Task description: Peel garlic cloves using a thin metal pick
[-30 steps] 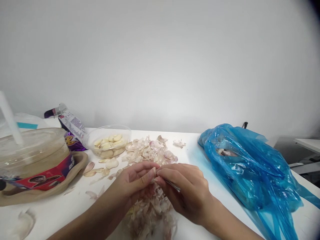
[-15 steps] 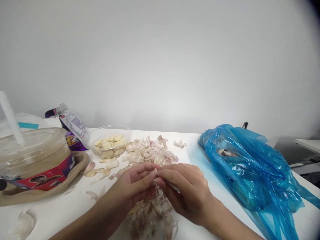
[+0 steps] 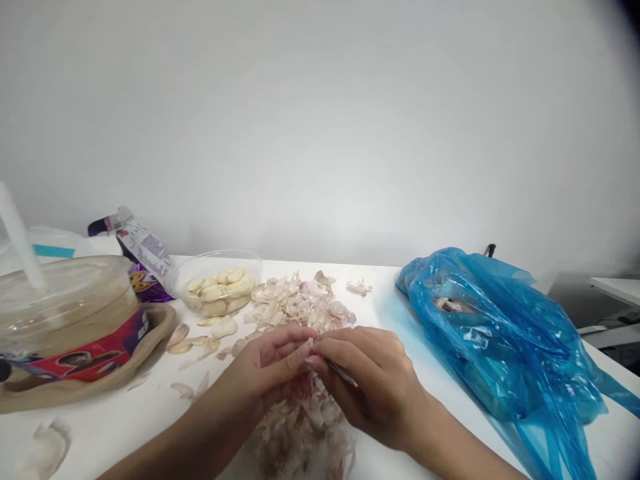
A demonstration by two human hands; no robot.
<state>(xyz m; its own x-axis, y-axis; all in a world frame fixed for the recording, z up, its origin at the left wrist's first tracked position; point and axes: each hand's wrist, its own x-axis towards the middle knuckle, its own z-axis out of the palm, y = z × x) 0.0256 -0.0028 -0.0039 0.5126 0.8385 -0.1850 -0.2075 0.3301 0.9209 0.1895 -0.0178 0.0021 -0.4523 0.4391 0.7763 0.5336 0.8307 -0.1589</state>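
My left hand (image 3: pixel 273 370) is closed around a garlic clove (image 3: pixel 310 343), of which just a pale pinkish bit shows at the fingertips. Against it press the thumb and index finger of my right hand (image 3: pixel 373 380). A thin, shiny-edged tool (image 3: pixel 343 373) shows along the right fingers; most of it is covered, so its kind is unclear. Below and behind both hands lie heaps of papery garlic skins (image 3: pixel 300 300). Peeled garlic cloves (image 3: pixel 220 288) fill part of a clear plastic bowl (image 3: pixel 254 265) beyond my left hand.
Left stands a large lidded drink cup (image 3: pixel 75 320) with a white straw (image 3: pixel 20 233), in a brown cardboard holder (image 3: pixel 163 320). A purple snack wrapper (image 3: pixel 147 263) lies behind it. A blue plastic bag (image 3: pixel 500 333) covers the right of the white table (image 3: pixel 400 443). Loose cloves (image 3: pixel 183 340) lie near the bowl.
Both hands stay together in nearly the same place, with only slight finger movement at the clove. The surrounding things have not moved, apart from a tiny shift of the view.
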